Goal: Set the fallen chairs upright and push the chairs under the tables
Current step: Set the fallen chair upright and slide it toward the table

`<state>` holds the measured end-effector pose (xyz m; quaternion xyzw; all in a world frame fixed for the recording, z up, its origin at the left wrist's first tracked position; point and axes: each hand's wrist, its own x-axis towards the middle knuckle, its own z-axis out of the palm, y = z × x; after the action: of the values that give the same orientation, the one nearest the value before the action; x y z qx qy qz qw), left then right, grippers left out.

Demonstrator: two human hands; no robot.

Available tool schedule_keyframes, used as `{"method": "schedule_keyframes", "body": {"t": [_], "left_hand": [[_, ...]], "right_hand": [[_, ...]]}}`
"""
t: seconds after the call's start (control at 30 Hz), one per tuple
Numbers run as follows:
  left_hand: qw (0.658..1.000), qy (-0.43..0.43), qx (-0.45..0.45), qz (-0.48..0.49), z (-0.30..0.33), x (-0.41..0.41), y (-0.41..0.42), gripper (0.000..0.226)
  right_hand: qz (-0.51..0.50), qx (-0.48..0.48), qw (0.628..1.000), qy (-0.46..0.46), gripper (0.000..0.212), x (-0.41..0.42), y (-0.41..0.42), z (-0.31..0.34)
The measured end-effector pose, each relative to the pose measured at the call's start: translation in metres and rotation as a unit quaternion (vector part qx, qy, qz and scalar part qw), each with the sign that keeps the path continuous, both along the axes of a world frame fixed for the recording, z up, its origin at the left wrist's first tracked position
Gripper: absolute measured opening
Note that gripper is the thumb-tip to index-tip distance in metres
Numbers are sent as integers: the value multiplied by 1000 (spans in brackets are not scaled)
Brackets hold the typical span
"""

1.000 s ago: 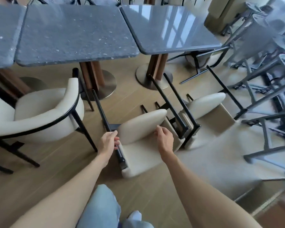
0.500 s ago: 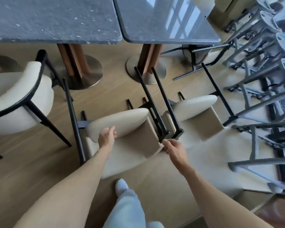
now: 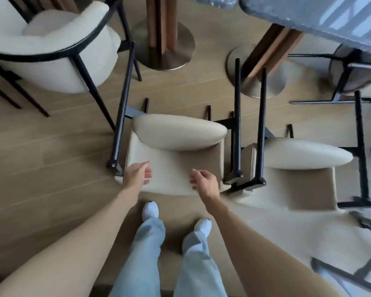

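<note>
Two chairs are still lying tipped on the floor: the near chair (image 3: 176, 155) just before the feet, the second chair (image 3: 298, 168) touching its right side. Left hand (image 3: 137, 176) and right hand (image 3: 206, 184) are hovering over it, fingers loosely curled, gripping nothing. Nearly all the work is remaining.

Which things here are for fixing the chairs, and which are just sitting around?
For the job:
near fallen chair
second fallen chair
left hand
right hand
grey table

Just there:
upright armchair
round table base
</note>
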<state>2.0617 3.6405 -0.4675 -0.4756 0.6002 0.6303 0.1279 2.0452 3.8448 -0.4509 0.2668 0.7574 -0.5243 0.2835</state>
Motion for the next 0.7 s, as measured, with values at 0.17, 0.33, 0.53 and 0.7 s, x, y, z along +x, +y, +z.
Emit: {"method": "schedule_keyframes", "body": {"t": [0.17, 0.33, 0.53, 0.7], "left_hand": [[989, -71, 54, 118, -58, 27, -4, 26], [962, -141, 125, 197, -160, 17, 18, 47], [932, -157, 222, 239, -292, 1, 65, 46], [915, -160, 242, 280, -410, 14, 77, 69]], "right_hand": [[-100, -39, 989, -102, 20, 7, 15, -76], [-176, -56, 966, -179, 23, 1, 18, -193], [-267, -119, 926, -241, 46, -2, -10, -341], [-329, -142, 895, -264, 60, 6, -15, -448]]}}
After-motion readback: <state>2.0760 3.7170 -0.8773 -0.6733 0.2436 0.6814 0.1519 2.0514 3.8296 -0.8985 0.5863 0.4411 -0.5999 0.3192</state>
